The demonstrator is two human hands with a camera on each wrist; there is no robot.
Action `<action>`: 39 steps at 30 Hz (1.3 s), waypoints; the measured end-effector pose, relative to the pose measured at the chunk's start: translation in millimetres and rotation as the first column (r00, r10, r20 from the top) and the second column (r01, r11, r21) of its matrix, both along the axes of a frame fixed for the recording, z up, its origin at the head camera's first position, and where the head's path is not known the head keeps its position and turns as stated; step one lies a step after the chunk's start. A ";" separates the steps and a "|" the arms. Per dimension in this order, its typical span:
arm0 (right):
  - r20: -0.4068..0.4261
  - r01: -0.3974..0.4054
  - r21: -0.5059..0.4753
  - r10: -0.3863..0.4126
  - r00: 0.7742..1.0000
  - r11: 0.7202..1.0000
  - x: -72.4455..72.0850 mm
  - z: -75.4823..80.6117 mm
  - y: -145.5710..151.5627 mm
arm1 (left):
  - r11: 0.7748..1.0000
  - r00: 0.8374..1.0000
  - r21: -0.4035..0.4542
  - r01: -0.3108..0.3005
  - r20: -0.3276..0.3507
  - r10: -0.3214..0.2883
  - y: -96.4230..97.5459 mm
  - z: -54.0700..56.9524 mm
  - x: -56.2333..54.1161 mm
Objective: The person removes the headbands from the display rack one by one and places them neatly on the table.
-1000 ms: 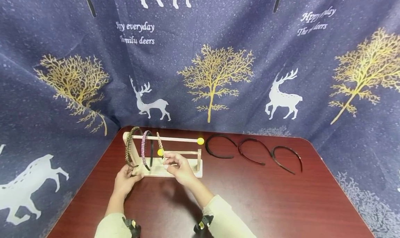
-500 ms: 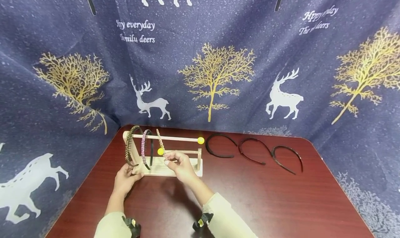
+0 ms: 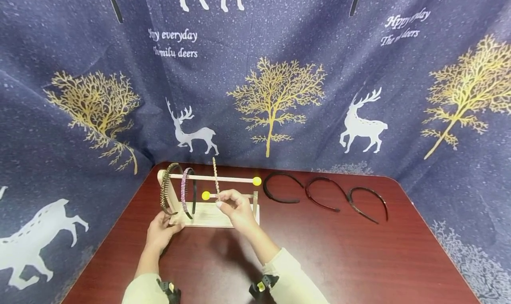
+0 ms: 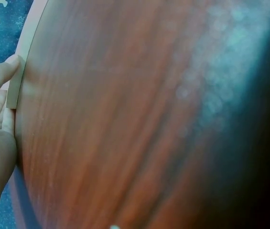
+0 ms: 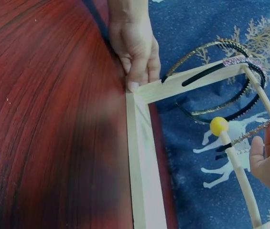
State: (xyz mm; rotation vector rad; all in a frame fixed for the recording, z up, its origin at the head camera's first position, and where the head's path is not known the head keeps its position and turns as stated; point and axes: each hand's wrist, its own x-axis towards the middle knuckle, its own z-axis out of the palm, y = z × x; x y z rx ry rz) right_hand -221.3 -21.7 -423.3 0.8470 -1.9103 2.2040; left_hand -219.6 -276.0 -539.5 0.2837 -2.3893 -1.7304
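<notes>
My right hand (image 3: 238, 211) pinches a thin beaded headband (image 3: 216, 175), held upright at the wooden headband rack. In the head view the band crosses the upper rod; in the right wrist view its black tip lies beside the lower rod, close to the yellow ball (image 5: 219, 126). My left hand (image 3: 160, 233) grips the front left corner of the rack's base (image 3: 211, 216), thumb on top, as the left wrist view also shows with the board edge (image 4: 22, 62). An olive-gold headband (image 3: 163, 193) and a pink glittery headband (image 3: 183, 191) hang on the upper rod's left part.
Three dark headbands lie on the red-brown table (image 3: 339, 250) right of the rack: a black one (image 3: 267, 191), a dark red one (image 3: 315, 200) and a brown speckled one (image 3: 381, 199). Another yellow ball (image 3: 257, 181) caps the upper rod. A blue deer-print cloth (image 3: 247, 73) hangs behind.
My right hand has shifted a little to the right with the beaded headband, which now stands straighter and higher, further from the pink one. The left hand stays on the base.
</notes>
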 end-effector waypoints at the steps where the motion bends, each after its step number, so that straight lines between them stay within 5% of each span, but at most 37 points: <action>1: -0.013 0.006 -0.003 -0.006 1.000 1.000 0.4 0.2 1.3 | 1.000 1.000 0.002 -0.001 -0.002 0.001 0.0 -0.1 0.0; 23: -0.095 0.159 -0.198 -0.180 0.979 0.967 -3.8 3.8 61.9 | 1.000 1.000 -0.019 -0.003 0.002 0.003 1.7 1.0 1.7; 39: -0.024 0.269 -0.249 -0.284 0.959 0.930 -4.7 0.6 107.3 | 1.000 1.000 -0.024 0.001 0.016 -0.001 -0.6 -0.5 0.6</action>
